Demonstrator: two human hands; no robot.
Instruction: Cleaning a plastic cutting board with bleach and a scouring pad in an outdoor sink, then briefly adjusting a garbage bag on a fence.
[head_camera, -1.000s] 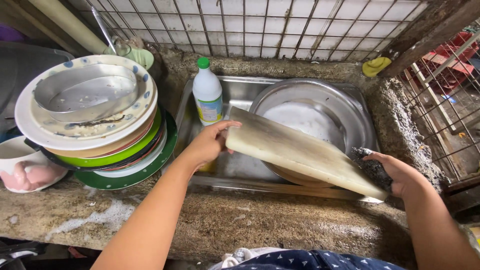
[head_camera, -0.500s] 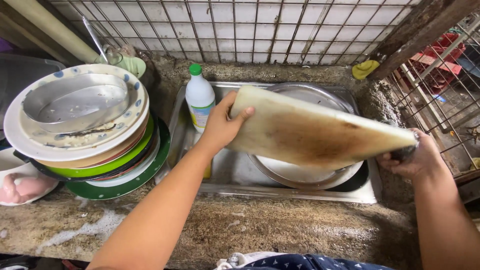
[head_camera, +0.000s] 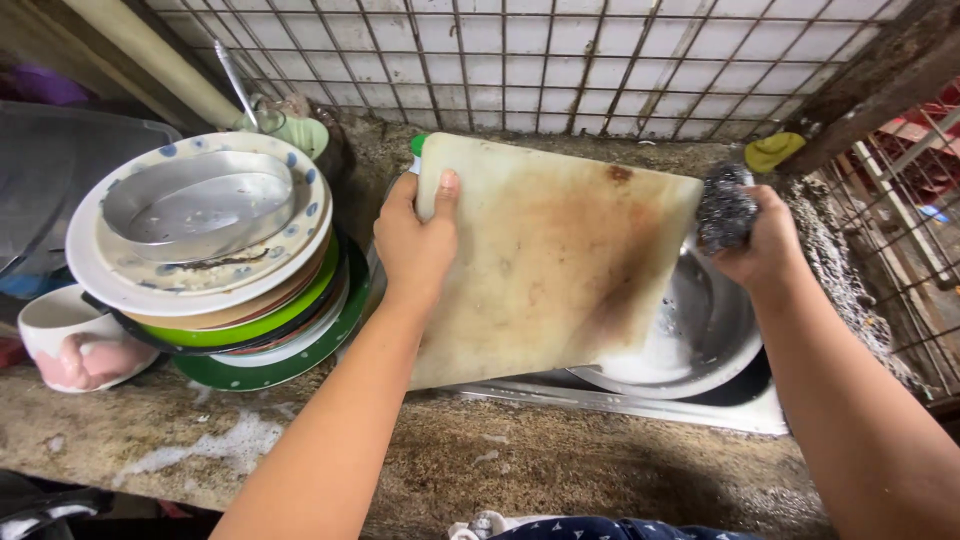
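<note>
Cutting board (head_camera: 550, 260), pale with a brown stain across its middle, fills the centre of the frame, held tilted up over the steel sink (head_camera: 640, 398) and the round metal basin (head_camera: 710, 330) at centre right. To scrub it well, the board wants a steady brace, firm strokes over the stain, and the drips kept above the basin. At the left, a stack of plates (head_camera: 230, 300) topped by an oval metal dish (head_camera: 195, 200) sits near enough to be knocked. The left hand (head_camera: 415, 240) clamps the board's upper left edge, thumb on its face. The right hand (head_camera: 765, 245), fingers closed, presses a steel wool scourer (head_camera: 725, 210) to the upper right corner.
</note>
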